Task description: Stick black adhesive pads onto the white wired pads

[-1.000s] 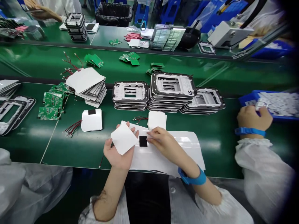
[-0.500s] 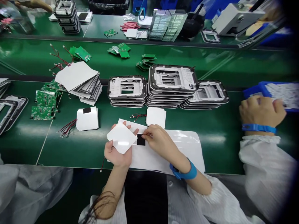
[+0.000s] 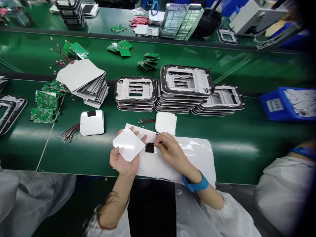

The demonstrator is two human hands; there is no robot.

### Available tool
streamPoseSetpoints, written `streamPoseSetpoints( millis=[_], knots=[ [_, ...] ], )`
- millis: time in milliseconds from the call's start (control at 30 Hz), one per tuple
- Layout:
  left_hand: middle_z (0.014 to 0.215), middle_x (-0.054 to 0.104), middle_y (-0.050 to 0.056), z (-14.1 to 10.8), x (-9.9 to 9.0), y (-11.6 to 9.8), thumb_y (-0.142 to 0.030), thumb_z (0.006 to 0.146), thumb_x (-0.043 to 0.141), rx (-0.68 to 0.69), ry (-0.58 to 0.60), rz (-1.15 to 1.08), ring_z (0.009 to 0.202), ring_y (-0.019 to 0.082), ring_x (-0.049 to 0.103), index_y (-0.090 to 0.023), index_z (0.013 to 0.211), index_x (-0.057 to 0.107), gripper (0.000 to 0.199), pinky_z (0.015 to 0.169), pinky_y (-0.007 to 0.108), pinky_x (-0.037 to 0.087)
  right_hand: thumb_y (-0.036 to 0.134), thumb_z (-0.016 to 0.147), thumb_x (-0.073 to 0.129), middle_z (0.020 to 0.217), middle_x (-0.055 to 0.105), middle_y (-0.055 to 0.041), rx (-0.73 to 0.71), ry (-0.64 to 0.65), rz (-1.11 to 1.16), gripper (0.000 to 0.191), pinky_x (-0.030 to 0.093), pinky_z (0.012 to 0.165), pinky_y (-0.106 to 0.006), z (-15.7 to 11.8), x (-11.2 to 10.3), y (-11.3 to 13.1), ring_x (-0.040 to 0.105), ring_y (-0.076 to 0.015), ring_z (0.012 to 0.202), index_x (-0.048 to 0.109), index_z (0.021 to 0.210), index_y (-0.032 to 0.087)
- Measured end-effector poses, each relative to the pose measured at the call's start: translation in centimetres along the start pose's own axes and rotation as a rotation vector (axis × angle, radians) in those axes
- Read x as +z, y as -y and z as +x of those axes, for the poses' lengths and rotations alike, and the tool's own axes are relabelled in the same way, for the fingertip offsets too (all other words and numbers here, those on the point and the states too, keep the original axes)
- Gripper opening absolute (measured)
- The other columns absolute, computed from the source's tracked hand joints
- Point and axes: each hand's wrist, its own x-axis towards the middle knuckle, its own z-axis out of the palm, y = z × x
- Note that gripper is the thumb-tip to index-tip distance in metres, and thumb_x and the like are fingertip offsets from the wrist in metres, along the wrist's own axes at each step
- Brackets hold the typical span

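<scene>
In my left hand point(image 3: 125, 163), palm up, a thin white square panel point(image 3: 128, 144) rests with my thumb over its lower left edge. A dark red wire with a small connector point(image 3: 106, 177) hangs below that hand. My right hand point(image 3: 169, 148) has its thumb and forefinger pinched at the upper right corner of a small black square patch point(image 3: 149, 148). The patch is over a glossy white sheet point(image 3: 195, 158) that lies on the green bench; whether it is wholly lifted off I cannot tell. Just behind the sheet sits a small stack of white panels point(image 3: 166, 123) with red wires.
Stacked black-and-white frames point(image 3: 186, 80) stand behind my hands. To the left are a wired panel stack point(image 3: 92, 125), a larger white stack point(image 3: 81, 77) and green circuit boards point(image 3: 44, 105). A blue bin point(image 3: 274, 105) and a co-worker's sleeve point(image 3: 278, 187) are at right.
My right fingertips have shifted slightly right at the black patch's corner. My left hand holds nearly still. The co-worker's hand has drawn back from the blue bin toward the lower right.
</scene>
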Motion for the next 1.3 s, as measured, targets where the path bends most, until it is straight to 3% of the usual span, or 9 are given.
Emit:
streamPoseSetpoints(
  millis=[133,267,433,567,667,767,900,1100,1300],
  knots=[
    [0.116,0.065,0.008,0.1,0.0,0.0,-0.038,0.075,0.048,-0.001,-0.007,0.009,0.112,0.031,0.056,-0.028,0.106,0.064,0.036,0.099,0.065,0.036,0.020,0.087,0.052,0.080,0.058,-0.0042,0.085,-0.074,0.097,0.013,0.045,0.067,-0.034,0.4,-0.5,-0.7,0.054,-0.0191,0.074,0.053,0.075,0.021],
    [0.114,0.066,0.010,-0.2,0.2,-0.4,-0.031,0.075,0.049,-0.075,0.029,0.025,0.098,0.028,0.062,-0.025,0.108,0.060,0.035,0.097,0.064,0.038,0.032,0.088,0.056,0.074,0.060,-0.0026,0.172,-0.151,0.200,0.015,0.047,0.058,-0.029,0.1,-2.6,-0.4,0.056,-0.0157,0.064,0.057,0.080,0.020],
    [0.114,0.067,0.014,-2.4,1.3,-1.3,-0.025,0.070,0.057,-0.213,0.306,0.125,0.092,0.030,0.065,-0.022,0.111,0.057,0.042,0.095,0.062,0.039,0.033,0.073,0.077,0.083,0.066,-0.0026,0.323,-0.253,0.435,0.017,0.052,0.062,-0.027,-2.3,-6.4,3.3,0.063,-0.0164,0.074,0.064,0.076,0.023],
    [0.118,0.066,0.013,-5.1,2.4,-1.4,-0.023,0.068,0.066,-0.294,0.421,0.203,0.100,0.030,0.063,-0.022,0.114,0.056,0.048,0.095,0.051,0.041,0.026,0.076,0.075,0.078,0.065,-0.0008,0.190,-0.239,0.382,0.009,0.053,0.062,-0.027,-4.2,-7.9,7.3,0.063,-0.0172,0.074,0.066,0.074,0.028],
    [0.121,0.065,0.012,-6.6,3.0,-1.4,-0.025,0.068,0.069,-0.366,0.403,0.224,0.101,0.029,0.063,-0.023,0.115,0.056,0.049,0.090,0.045,0.045,0.023,0.080,0.071,0.076,0.065,-0.0006,0.072,-0.208,0.301,0.009,0.052,0.059,-0.029,-5.0,-7.8,9.5,0.062,-0.0186,0.072,0.067,0.080,0.031],
    [0.119,0.066,0.012,-7.5,3.4,-1.7,-0.029,0.070,0.070,-0.394,0.381,0.252,0.100,0.030,0.064,-0.023,0.116,0.056,0.048,0.089,0.046,0.046,0.021,0.083,0.068,0.076,0.066,0.0001,0.002,-0.185,0.233,0.016,0.050,0.060,-0.033,-5.5,-7.4,10.4,0.062,-0.0195,0.070,0.066,0.091,0.035],
    [0.117,0.067,0.007,-8.2,3.5,-2.3,-0.032,0.077,0.067,-0.399,0.417,0.309,0.097,0.028,0.065,-0.029,0.123,0.050,0.049,0.090,0.044,0.046,0.023,0.084,0.067,0.066,0.064,0.0054,0.049,-0.165,0.304,0.058,0.046,0.061,-0.038,-6.0,-6.8,10.8,0.055,-0.0190,0.056,0.037,0.129,0.043],
    [0.096,0.068,0.004,-9.0,2.1,-1.9,-0.043,0.080,0.063,-0.264,0.357,0.475,0.085,0.022,0.062,-0.025,0.113,0.062,0.038,0.075,0.031,0.048,0.027,0.080,0.072,0.069,0.066,0.0053,0.136,-0.165,0.286,0.046,0.043,0.057,-0.035,-5.9,-6.2,11.1,0.053,-0.0178,0.056,0.038,0.109,0.036],
    [0.098,0.068,0.007,-9.2,2.0,-1.6,-0.042,0.078,0.066,-0.195,0.245,0.559,0.098,0.032,0.060,-0.023,0.103,0.068,0.032,0.084,0.043,0.049,0.032,0.076,0.074,0.068,0.064,0.0045,0.208,-0.169,0.255,0.038,0.041,0.053,-0.033,-5.6,-6.2,11.4,0.053,-0.0170,0.055,0.043,0.097,0.032]
  ],
)
